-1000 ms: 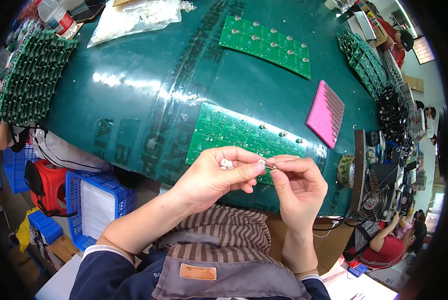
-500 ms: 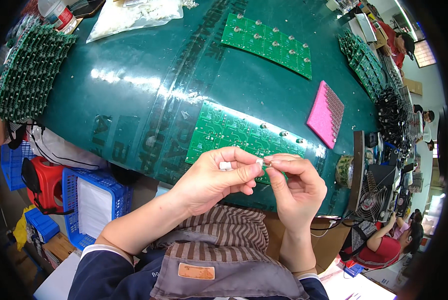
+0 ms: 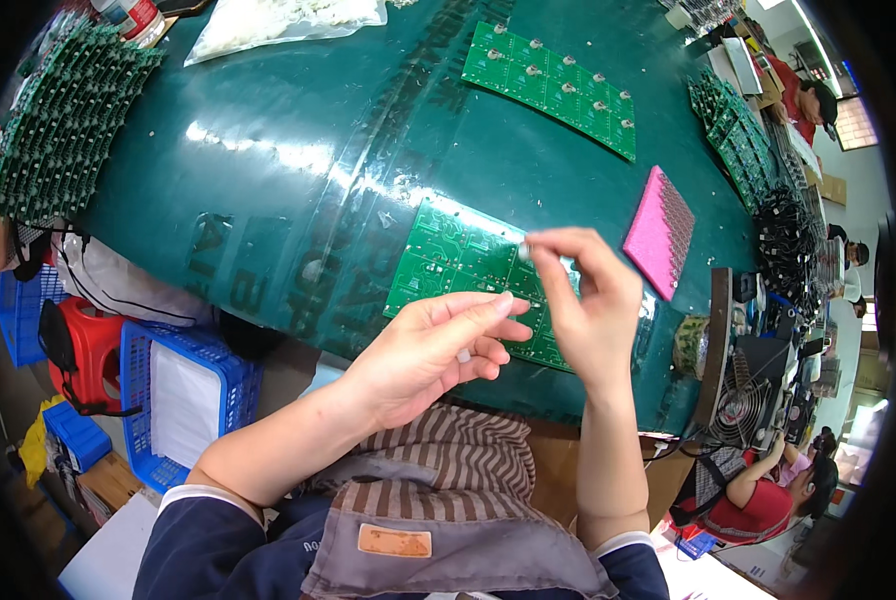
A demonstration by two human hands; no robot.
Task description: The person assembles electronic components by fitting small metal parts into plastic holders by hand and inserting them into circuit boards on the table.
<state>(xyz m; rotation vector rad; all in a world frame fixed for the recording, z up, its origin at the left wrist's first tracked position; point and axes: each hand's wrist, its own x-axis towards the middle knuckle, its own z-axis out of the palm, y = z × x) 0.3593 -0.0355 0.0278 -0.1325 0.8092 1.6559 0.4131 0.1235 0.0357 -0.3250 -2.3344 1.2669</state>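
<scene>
Shiny green table (image 3: 258, 215) here. Got a circuit board (image 3: 436, 250) mid-frame, second board (image 3: 558, 103) up top, pink block (image 3: 651, 232) right, plastic bag (image 3: 288, 25) upper left.

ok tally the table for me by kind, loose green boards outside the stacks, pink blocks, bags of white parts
Loose green boards: 2
Pink block: 1
Bag of white parts: 1
Total: 4

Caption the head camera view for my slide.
The right hand pinches a small pale part over the nearer green circuit board while the left hand holds a white piece.
</scene>
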